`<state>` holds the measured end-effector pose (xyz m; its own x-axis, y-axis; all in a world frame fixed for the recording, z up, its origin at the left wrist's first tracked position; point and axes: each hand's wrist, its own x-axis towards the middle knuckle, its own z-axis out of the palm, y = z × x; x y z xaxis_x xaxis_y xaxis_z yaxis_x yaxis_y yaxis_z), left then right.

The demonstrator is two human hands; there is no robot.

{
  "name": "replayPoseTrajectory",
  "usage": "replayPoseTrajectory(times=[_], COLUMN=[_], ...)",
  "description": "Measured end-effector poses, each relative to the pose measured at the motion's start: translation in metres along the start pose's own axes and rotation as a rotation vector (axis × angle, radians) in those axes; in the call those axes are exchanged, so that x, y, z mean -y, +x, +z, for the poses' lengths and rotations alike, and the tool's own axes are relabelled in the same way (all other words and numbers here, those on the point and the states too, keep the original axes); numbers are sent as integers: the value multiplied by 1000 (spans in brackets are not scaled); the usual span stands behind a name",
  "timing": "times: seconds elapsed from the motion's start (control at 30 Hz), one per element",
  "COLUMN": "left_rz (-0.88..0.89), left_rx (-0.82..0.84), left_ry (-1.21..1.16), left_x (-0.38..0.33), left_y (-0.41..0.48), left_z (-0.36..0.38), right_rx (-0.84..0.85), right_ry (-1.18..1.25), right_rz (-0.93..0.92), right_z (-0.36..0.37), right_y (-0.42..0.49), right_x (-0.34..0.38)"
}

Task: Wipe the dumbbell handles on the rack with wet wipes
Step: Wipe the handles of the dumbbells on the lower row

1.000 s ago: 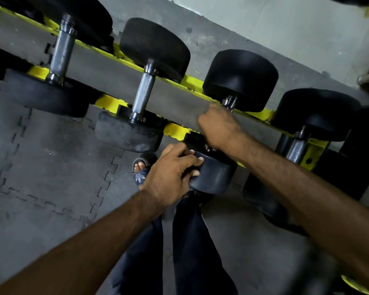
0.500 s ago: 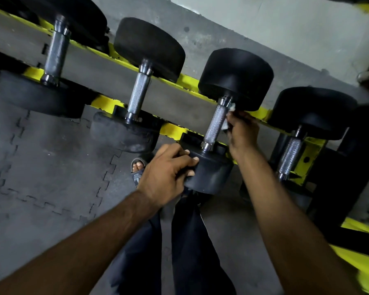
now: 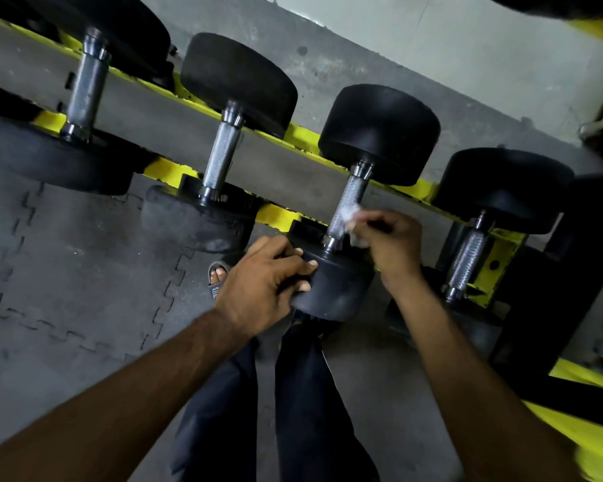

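Several black dumbbells with knurled steel handles lie across a yellow rack (image 3: 168,170). My left hand (image 3: 265,283) grips the near black head (image 3: 338,287) of the third dumbbell. My right hand (image 3: 394,243) pinches a crumpled white wet wipe (image 3: 350,220) against the right side of that dumbbell's handle (image 3: 345,207), near its lower end. To the left lies another handle (image 3: 221,158), and one more handle (image 3: 467,259) lies to the right, both untouched.
Grey interlocking floor mats (image 3: 67,273) lie under and in front of the rack. My dark trouser legs (image 3: 303,394) and a sandalled foot (image 3: 218,278) are below the hands. A grey wall (image 3: 432,64) runs behind. More yellow rack frame (image 3: 585,377) stands at lower right.
My right hand let go of the handle, moved to its right side with the wipe, then slid down toward the near head. My left hand stayed on the dumbbell head.
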<state>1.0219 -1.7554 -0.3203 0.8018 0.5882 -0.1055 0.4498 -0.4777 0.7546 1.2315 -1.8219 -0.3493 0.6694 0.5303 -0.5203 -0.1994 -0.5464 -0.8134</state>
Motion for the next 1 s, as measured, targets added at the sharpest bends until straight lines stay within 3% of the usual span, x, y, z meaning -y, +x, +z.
replayPoseTrajectory(times=[0.07,0.17,0.23,0.3,0.4,0.5,0.63,0.77,0.87,0.93,1.0], left_rz=[4,14,21,28,49,49,46,40,32,20,11], left_rx=[-4,-12,-15,-24,-46,-40,-40,-26,-12,-8,-8], left_ry=[15,23,28,28,18,24,29,31,37,43,46], left_x=[0,2,2,3,4,4,3,3,2,2,1], left_y=[-1,-3,-4,-4,-4,-4,-4,-3,-3,-3,-4], left_z=[1,3,4,5,6,7,6,5,3,2,3], right_rx=[104,234,196,92,318,487,394,415,499,373,147], right_ry=[-381,-718,-1104,-1475,-1756,-1772,-1812,-1794,-1516,-1171,-826], right_rz=[-305,-676,-848,-859,-718,-658,-573,-675,-784,-746,-563], right_z=[-4,-1,12,28,56,67,70,58,35,22,14], right_y=[-14,6,22,25,5,-2,22,14,3,-1,-3], right_x=[-6,9,26,43,60,67,77,71,57,42,24])
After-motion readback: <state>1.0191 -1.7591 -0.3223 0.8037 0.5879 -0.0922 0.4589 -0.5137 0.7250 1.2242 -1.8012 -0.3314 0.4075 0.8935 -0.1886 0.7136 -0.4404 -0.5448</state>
